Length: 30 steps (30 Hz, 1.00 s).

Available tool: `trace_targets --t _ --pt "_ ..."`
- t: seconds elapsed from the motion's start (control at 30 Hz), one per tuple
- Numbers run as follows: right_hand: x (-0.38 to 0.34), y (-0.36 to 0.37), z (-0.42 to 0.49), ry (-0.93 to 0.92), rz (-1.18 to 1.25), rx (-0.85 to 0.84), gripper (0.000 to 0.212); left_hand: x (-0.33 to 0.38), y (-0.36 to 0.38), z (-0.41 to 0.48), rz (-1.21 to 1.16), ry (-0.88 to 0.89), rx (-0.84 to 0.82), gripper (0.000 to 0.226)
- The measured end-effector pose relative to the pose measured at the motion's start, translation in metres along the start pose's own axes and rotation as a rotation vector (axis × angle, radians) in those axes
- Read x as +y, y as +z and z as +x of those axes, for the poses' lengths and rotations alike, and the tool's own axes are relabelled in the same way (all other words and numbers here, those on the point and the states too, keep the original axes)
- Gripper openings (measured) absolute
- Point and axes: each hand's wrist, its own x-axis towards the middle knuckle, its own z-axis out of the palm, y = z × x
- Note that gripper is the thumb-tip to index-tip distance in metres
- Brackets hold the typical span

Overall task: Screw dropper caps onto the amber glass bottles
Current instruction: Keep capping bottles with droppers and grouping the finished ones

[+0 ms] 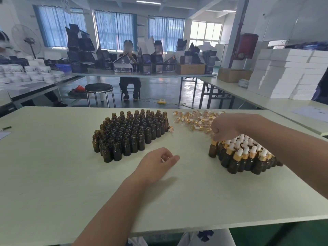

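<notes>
The pale table fills the near half of the view. At its middle is the left grip, a bare hand with loosely curled fingers and thumb, slack and holding nothing. Whether it touches the surface I cannot tell.

At 3 o'clock from it stands a tight cluster of capped bottles, amber glass with gold collars and white bulbs. At that cluster's near-left corner is one amber bottle, upright. The right grip comes down on it from above, fingers curled around its dropper cap. The bulb is hidden in the hand.

At 11 o'clock from the left grip, well apart from the capped group, stands a block of open bottles, all upright and packed side by side. A stray cap lies just beside its right edge. At 1 o'clock, near the far edge of the table, is a heap of loose caps, partly behind the right grip.

Beyond the table, at 12 o'clock, are a black stool and a seated person among dark cartons. White boxes are stacked at 2 o'clock and white jars stand at 10 o'clock.
</notes>
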Motion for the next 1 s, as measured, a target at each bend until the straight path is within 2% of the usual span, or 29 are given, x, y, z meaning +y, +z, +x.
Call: trace_targets --t 0.2,0.37,0.5,0.6,0.7,0.8,0.93,1.0 --pt "0.001 0.0 0.001 0.028 -0.081 -0.002 0.024 0.002 -0.001 -0.002 -0.029 -0.02 -0.004 0.025" --pt "0.0 -0.003 0.0 0.047 -0.099 0.01 0.034 0.003 -0.001 -0.002 -0.026 -0.018 -0.01 0.024" --pt "-0.014 -0.011 0.009 0.054 -0.072 0.115 0.036 0.003 0.0 -0.001 -0.02 -0.026 -0.01 0.023" --pt "-0.033 -0.013 0.026 -0.001 0.018 0.19 0.038 0.002 0.0 -0.001 -0.025 -0.029 -0.005 0.024" --pt "-0.056 -0.011 0.054 -0.028 0.139 0.177 0.035 0.001 0.0 -0.001 -0.021 -0.016 -0.005 0.023" --pt "-0.073 0.0 0.086 0.049 0.289 0.15 0.042 -0.001 0.001 0.0 -0.031 -0.015 0.004 0.022" --pt "-0.084 0.023 0.114 0.185 0.501 0.139 0.034 -0.004 0.003 0.001 -0.064 -0.023 0.008 0.021" --pt "-0.089 0.032 0.121 0.221 0.532 0.164 0.039 -0.004 0.004 0.002 -0.07 -0.027 0.008 0.021"
